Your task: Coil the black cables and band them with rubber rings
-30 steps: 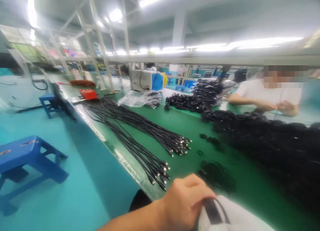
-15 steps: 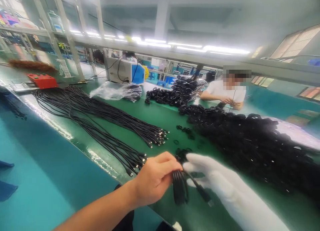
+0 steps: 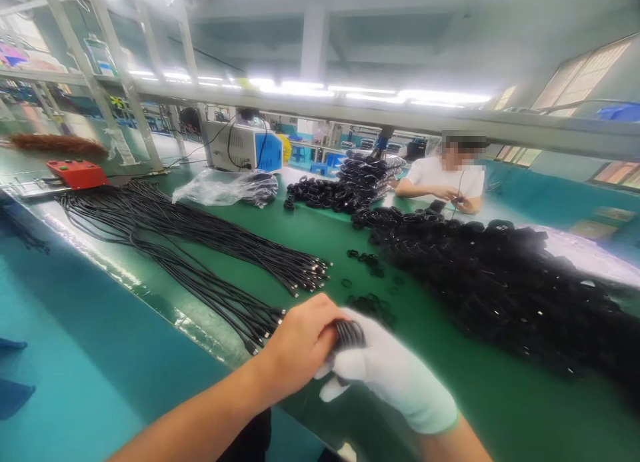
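A coiled black cable (image 3: 351,334) is held between my two hands above the green tabletop. My bare left hand (image 3: 305,339) is closed around one side of the coil. My right hand (image 3: 383,365), in a white glove, wraps the other side, its thumb and fingers folded about the loops. The cable's ends are mostly hidden by the hands. Just beyond the coil lies a small heap of black rings (image 3: 371,309). Long straight black cables (image 3: 215,282) with metal plugs lie to the left of my left hand.
A large mound of black coiled cables (image 3: 480,275) covers the right side. Farther back are a clear plastic bag (image 3: 210,189), a red control box (image 3: 77,174) and a grey-blue machine (image 3: 245,147). Across the table a person (image 3: 445,179) in white handles a cable.
My gloved right hand has moved left and closed on the coil, where before its fingers were spread beside a loose cable end. The view has shifted slightly.
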Available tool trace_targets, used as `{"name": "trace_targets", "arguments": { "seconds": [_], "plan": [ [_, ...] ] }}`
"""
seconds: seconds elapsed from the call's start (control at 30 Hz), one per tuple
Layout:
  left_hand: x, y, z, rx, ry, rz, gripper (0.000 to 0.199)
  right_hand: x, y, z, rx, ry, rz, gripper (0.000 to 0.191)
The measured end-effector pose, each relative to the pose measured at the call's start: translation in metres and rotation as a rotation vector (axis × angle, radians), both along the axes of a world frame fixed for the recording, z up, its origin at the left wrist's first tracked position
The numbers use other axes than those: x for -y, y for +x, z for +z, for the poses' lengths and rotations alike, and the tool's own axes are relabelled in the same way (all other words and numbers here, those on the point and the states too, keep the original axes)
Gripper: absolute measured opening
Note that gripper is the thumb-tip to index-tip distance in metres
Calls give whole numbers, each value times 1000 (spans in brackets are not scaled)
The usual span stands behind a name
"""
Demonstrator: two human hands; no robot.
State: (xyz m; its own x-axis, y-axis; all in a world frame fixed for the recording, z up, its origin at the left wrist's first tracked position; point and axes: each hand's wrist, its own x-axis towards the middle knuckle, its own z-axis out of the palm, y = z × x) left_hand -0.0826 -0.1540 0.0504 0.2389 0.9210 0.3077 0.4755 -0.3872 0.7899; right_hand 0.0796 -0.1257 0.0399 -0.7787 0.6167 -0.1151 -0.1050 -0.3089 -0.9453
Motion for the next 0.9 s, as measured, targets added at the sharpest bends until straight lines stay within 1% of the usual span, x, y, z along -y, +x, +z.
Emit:
{"name": "trace_targets", "arguments": {
  "seconds": [0.07, 0.13, 0.2, 0.23, 0.3, 0.4, 0.5, 0.67, 0.73, 0.8, 0.9],
  "plan": [
    [-2, 2, 2, 37, -120, 35, 25, -3, 4, -5, -98, -96, 31, 40],
    [-5, 4, 3, 43, -196, 69, 18, -6, 6, -13, -146, -159, 54, 37],
    [-10, 7, 2, -11, -194, 103, 10, -8, 8, -21, -153, -177, 37, 36],
    [-12, 9, 1, -47, -180, 123, 10, -9, 8, -26, -153, -182, 14, 36],
    [-16, 12, -3, -88, -169, 150, 12, -10, 7, -33, -149, -194, -38, 35],
    [-21, 15, -9, -51, -211, 152, 17, -10, 6, -40, -151, -200, -80, 33],
    [-23, 17, -15, -18, -266, 178, 18, -8, 3, -41, -158, -183, -73, 32],
    [-26, 18, -23, -69, -327, 239, 15, -7, 0, -37, -128, -155, -43, 29],
    [-26, 17, -23, -102, -311, 228, 12, -7, 0, -36, -84, -150, -43, 25],
    [-24, 16, -22, -128, -296, 190, 12, -7, 0, -34, -35, -153, -47, 22],
    [-20, 15, -21, -139, -280, 145, 12, -4, -2, -34, 11, -170, -36, 23]
  ]
}}
